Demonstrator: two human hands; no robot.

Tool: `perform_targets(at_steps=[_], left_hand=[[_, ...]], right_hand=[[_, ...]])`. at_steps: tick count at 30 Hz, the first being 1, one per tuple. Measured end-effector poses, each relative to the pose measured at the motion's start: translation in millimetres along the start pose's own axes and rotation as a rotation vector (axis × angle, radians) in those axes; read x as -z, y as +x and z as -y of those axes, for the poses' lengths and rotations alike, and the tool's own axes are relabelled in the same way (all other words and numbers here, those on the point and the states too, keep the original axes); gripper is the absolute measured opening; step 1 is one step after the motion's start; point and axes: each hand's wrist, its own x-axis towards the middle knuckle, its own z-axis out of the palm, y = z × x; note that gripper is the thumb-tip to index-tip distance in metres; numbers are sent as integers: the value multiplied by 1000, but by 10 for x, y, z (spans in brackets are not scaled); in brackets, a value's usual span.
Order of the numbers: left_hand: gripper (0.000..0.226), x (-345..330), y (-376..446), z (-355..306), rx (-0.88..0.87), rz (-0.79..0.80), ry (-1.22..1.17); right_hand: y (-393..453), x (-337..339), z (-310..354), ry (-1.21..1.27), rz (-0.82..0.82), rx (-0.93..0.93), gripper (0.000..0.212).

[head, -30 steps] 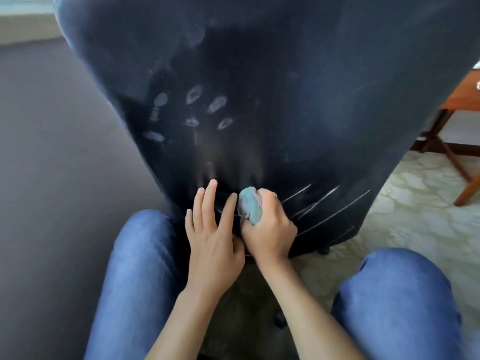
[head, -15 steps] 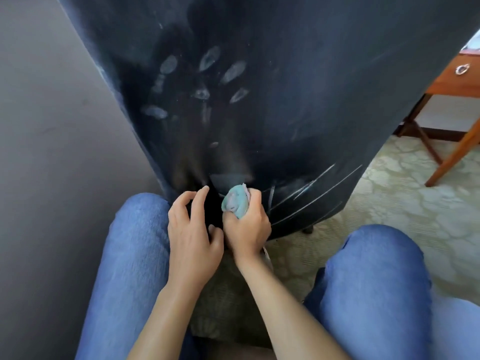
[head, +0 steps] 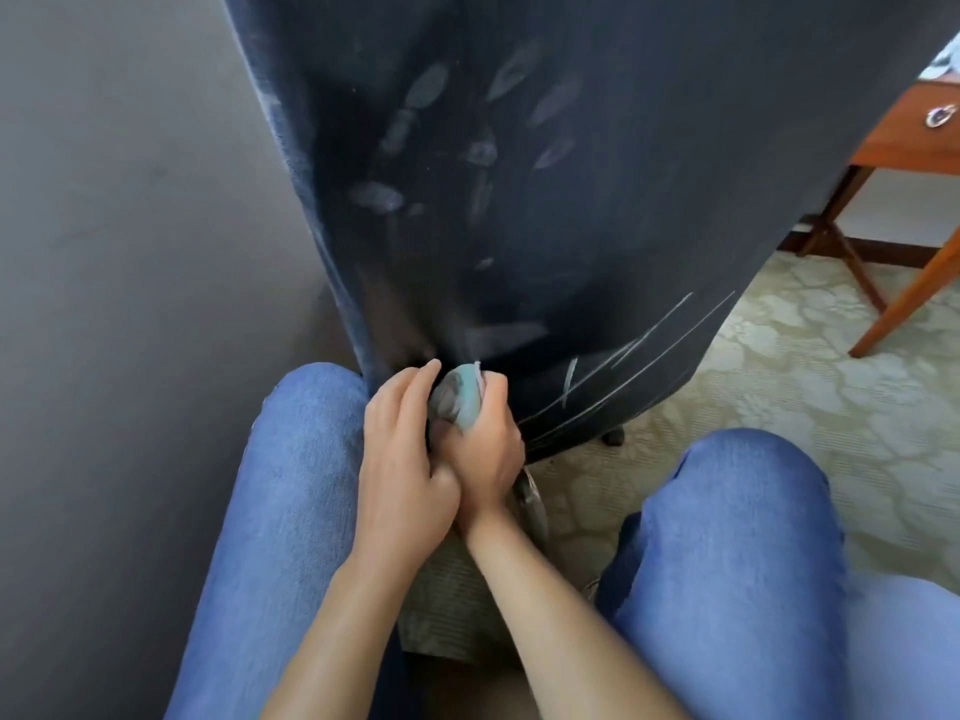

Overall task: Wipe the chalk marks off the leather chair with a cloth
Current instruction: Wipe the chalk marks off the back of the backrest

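Note:
The dark leather chair back fills the upper view. It carries oval chalk smudges higher up and long thin chalk lines at its lower right. My right hand grips a bunched teal cloth against the chair's bottom edge, left of the lines. My left hand lies right beside it, fingers curled toward the cloth and the chair's lower left edge; whether it holds anything is hidden.
My knees in blue jeans sit on either side of the hands. A grey wall stands close on the left. A wooden table leg and patterned floor are at the right. A chair caster shows under the chair.
My left hand's fingers went from spread flat on the chair to curled in beside the cloth. Both hands shifted down to the chair's bottom edge, and the view dipped lower.

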Motion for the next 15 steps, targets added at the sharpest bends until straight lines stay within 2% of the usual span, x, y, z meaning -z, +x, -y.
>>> perform_targets(at_steps=[2,3,6,8,11,15], left_hand=[[89,9,9,7,17,-7,-34],[90,11,14,8,15,-10,-31],[90,16,1,-31,14,7,-7],[91,19,-12,-56,15,37,-8],[95,10,-17,-50,6,52,2],[99,1,5,-23,21,38,1]], right_hand=[[38,1,-35,-71,-23,61,26],[143,62,-48,-102,-80,21,25],[654,370,-124,1,-370,-292,25],[887,478,-154,92,-484,-402,23],[665,287,-18,110,-397,-321,30],[218,86,-11,22,-91,78,45]])
